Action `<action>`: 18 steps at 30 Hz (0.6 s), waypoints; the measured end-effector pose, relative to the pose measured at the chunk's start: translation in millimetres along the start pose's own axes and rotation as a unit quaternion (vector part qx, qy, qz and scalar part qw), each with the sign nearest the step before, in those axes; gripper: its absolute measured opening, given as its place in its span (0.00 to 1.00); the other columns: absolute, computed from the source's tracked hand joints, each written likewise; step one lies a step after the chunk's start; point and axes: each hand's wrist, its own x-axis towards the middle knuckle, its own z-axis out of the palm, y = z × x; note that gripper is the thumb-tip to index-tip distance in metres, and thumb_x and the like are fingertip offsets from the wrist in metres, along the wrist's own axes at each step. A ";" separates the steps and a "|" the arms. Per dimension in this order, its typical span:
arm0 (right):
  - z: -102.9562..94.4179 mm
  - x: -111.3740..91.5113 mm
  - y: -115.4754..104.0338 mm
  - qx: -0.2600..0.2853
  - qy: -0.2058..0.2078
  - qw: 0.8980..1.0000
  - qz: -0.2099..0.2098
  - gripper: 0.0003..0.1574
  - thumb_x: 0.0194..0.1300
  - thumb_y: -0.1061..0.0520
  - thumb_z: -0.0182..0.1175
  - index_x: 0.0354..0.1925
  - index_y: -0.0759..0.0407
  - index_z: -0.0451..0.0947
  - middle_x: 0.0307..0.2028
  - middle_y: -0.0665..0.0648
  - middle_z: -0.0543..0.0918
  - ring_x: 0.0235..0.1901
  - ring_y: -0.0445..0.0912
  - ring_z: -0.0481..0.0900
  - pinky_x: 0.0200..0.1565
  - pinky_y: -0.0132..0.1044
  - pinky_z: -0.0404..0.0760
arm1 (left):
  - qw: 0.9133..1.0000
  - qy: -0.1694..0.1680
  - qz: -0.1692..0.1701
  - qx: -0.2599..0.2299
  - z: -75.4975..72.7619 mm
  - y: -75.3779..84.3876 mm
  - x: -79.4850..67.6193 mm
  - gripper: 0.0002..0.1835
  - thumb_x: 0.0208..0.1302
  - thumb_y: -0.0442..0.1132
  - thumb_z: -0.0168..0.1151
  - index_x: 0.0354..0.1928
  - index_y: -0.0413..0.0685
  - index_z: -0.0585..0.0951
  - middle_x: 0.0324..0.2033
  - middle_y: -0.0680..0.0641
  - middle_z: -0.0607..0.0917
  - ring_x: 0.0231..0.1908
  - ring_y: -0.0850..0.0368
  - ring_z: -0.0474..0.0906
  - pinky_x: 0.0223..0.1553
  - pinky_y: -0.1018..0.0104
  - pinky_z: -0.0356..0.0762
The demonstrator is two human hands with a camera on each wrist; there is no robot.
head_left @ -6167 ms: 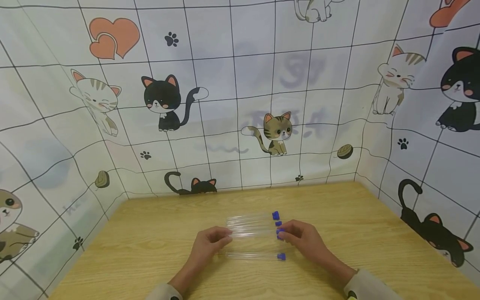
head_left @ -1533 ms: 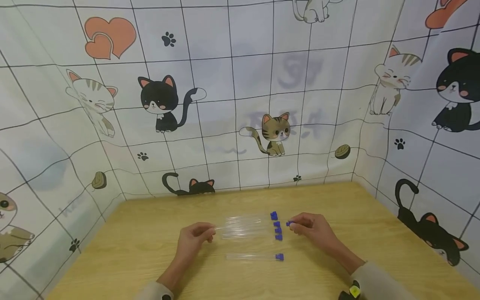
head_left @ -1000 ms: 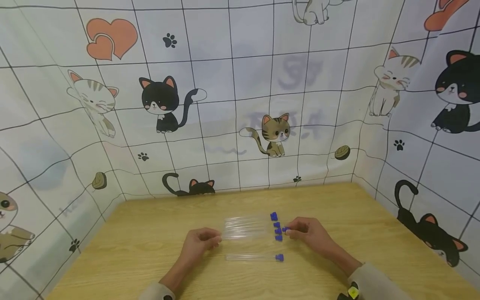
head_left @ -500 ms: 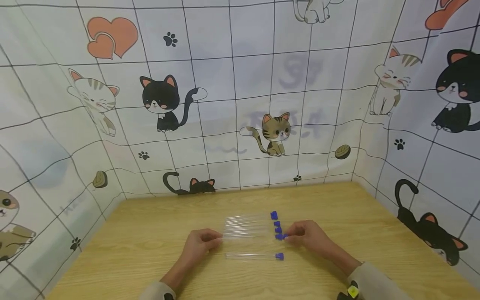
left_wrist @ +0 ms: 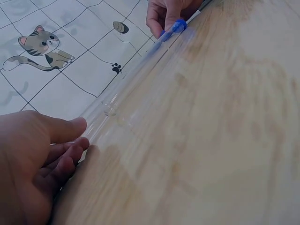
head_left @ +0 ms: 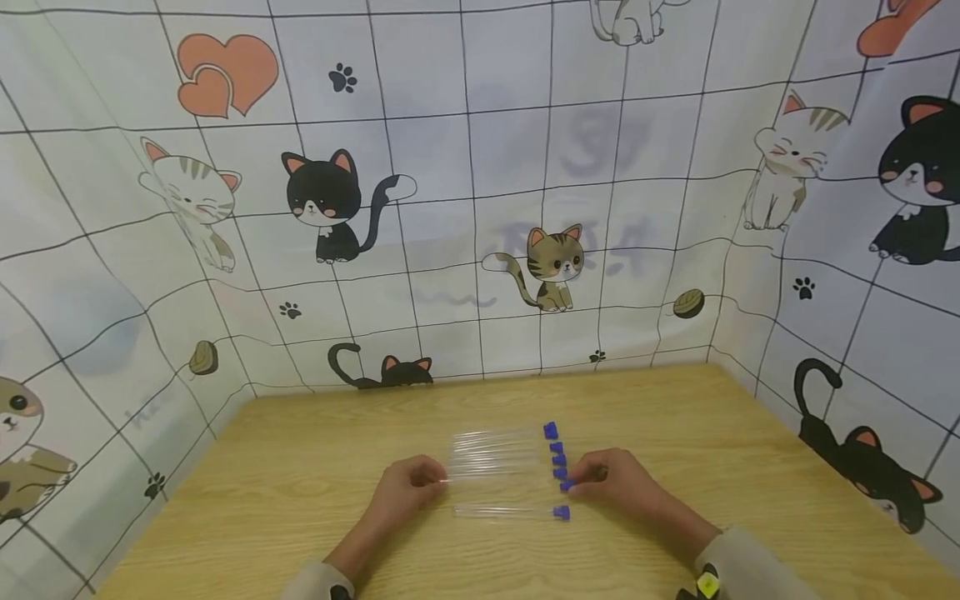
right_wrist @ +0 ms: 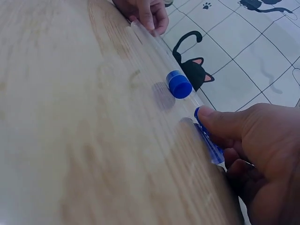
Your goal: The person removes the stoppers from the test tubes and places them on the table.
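Clear test tubes with blue caps lie crosswise on the wooden table. My left hand (head_left: pixel 408 490) pinches the left end of a clear tube (left_wrist: pixel 95 125) between thumb and fingers. My right hand (head_left: pixel 621 490) pinches a blue cap (head_left: pixel 566 486) at the right, in line with that tube. This tube lies low over the table, just in front of a row of tubes (head_left: pixel 487 454) whose blue caps (head_left: pixel 557 447) point right. Nearer to me, apart from the row, lies one more capped tube (head_left: pixel 502 512); its blue cap (right_wrist: pixel 179 85) shows in the right wrist view.
The wooden table (head_left: pixel 315 450) reaches back to a white cloth wall (head_left: pixel 420 275) printed with cats and grid lines. The same cloth stands along the left and right sides.
Earlier my left hand drew a tube leftward while my right hand held a cap farther right. The hands have since come closer together and moved toward me, to the row's front.
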 end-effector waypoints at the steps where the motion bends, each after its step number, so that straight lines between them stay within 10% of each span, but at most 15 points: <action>1: 0.5 -0.3 -0.3 -0.002 0.000 1.000 -0.003 0.07 0.57 0.49 0.69 0.35 0.48 0.84 0.33 0.44 0.83 0.38 0.45 0.78 0.41 0.37 0.75 | 1.000 0.002 0.005 0.006 0.7 -2.1 0.0 0.06 0.56 0.35 0.70 0.35 0.45 0.83 0.29 0.52 0.83 0.31 0.58 0.77 0.31 0.69 0.74; 18: 3.2 1.4 0.2 -0.014 0.009 1.000 0.003 0.08 0.56 0.50 0.70 0.34 0.48 0.82 0.30 0.48 0.78 0.32 0.46 0.75 0.34 0.35 0.74 | 0.999 0.020 0.009 0.034 10.6 -2.2 1.1 0.06 0.52 0.36 0.72 0.31 0.45 0.84 0.23 0.55 0.78 0.26 0.61 0.72 0.28 0.69 0.71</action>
